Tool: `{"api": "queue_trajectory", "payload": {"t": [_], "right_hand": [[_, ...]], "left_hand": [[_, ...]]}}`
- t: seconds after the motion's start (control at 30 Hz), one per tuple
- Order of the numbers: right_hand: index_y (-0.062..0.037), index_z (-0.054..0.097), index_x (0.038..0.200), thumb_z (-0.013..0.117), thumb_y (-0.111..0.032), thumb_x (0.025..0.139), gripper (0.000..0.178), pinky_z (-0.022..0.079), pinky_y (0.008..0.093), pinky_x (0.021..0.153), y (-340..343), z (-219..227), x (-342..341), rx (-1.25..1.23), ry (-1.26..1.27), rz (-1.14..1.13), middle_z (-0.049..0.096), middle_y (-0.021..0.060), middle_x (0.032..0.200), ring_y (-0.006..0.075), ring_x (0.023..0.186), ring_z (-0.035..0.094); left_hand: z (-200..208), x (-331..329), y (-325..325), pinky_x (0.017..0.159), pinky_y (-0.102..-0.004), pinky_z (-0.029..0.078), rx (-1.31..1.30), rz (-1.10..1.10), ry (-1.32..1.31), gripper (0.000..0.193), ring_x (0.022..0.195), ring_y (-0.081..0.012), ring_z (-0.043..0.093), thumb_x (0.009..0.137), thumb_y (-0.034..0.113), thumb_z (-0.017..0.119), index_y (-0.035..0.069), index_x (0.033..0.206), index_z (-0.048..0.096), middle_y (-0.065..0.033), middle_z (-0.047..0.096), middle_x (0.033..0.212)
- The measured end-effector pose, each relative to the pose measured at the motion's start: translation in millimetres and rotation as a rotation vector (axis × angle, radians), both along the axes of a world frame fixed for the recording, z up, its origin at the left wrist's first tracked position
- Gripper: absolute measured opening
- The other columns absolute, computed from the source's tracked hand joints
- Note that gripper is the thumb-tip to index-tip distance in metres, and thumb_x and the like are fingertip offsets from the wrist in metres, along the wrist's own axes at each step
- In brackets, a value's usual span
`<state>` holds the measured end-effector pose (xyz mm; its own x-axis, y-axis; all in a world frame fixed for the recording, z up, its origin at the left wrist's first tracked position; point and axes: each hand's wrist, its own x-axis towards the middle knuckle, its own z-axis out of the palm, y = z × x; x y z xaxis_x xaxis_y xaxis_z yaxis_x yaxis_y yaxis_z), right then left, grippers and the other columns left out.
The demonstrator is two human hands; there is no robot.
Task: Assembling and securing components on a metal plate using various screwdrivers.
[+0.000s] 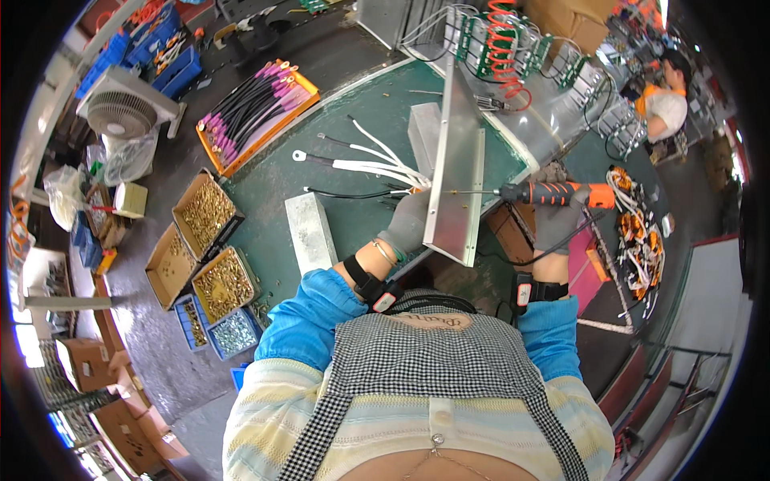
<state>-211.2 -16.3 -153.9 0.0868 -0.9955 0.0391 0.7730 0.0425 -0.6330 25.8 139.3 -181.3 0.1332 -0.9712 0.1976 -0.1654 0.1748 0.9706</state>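
- Power screwdriver (561,195): orange and black
- Gloves (407,226): grey
- Panel (459,164): silvery
- Cable bundle (381,167): mostly white
- Tabletop (269,204): dark green
- Apron (437,357): black-and-white check
- Sleeve covers (303,319): bright blue
- Sweater (269,409): cream, yellow and pale blue stripes
- Coiled hose (502,48): red

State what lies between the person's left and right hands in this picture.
In the head view, the metal panel stands between the left hand and the right hand, which holds an orange-and-black power driver.
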Motion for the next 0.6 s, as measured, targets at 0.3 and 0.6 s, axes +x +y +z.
{"api": "queue_trajectory", "payload": {"t": [0.3,0.6], "right_hand": [[0.0085,0.054,0.108,0.051,-0.081,0.069,0.097,0.039,0.0517,0.100,-2.8,-24.0,-31.9,-0.108,0.105,0.249,0.060,0.0207,0.107,0.0348,0.105,0.056],[0.0053,0.051,0.118,0.050,-0.079,0.070,0.097,0.035,0.0519,0.103,10.9,-4.7,-29.8,-0.175,0.255,0.406,0.057,0.0191,0.114,0.0359,0.110,0.054]], "left_hand": [[-6.1,16.7,21.8,0.062,-0.0229,0.046,0.254,0.184,0.518,0.022,0.067,-0.0079,0.053,0.094,0.013,0.055,0.000,0.109,0.063,-0.0029,0.061,0.080],[-16.0,4.4,24.9,0.066,-0.0285,0.052,0.152,0.265,0.633,0.023,0.074,-0.0176,0.063,0.090,0.011,0.060,0.001,0.110,0.063,-0.0065,0.065,0.086]]}}
